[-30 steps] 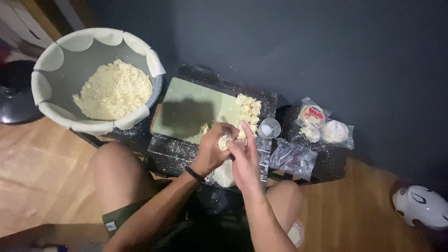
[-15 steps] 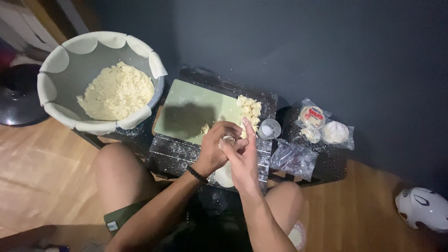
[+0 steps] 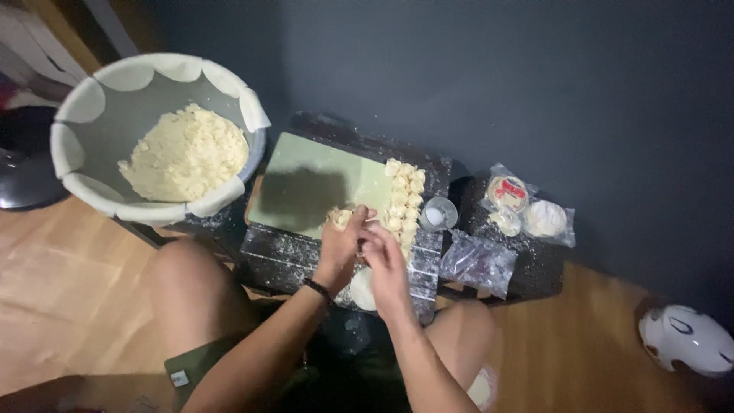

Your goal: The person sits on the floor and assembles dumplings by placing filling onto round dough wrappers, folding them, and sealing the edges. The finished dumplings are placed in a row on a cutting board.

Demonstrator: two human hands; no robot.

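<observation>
**Pinching a dumpling shut over a floured table edge**

Watching from the head camera, I see both hands meeting just above the near edge of the green board (image 3: 321, 187). My left hand (image 3: 342, 243) is curled closed around a small dumpling (image 3: 340, 219), which pokes out pale at the top of the fist; my right hand (image 3: 384, 260) is pressed against it from the side, fingers bent in on the wrapper, so both are gripping the same piece.

My worry is the seal. If the fingers squeeze too hard, I judge the thin skin could split and filling could push out. Flour dusts the dark table (image 3: 283, 256), and loose flour on the fingertips might keep the seam from sticking.

A row of finished dumplings (image 3: 404, 200) sits just beyond the hands along the board's right side. They lie touching one another, so they may stick together or get squashed when another is set down. A small clear cup (image 3: 437, 214) stands right beside that row; a careless knuckle could tip it.

One round wrapper (image 3: 362, 289) lies under the wrists at the table's front edge and could be dragged off by a forearm. The big bowl of filling (image 3: 186, 153), with wrappers draped over its rim, stands well to the left, so a long reach across might brush those wrappers loose.
</observation>
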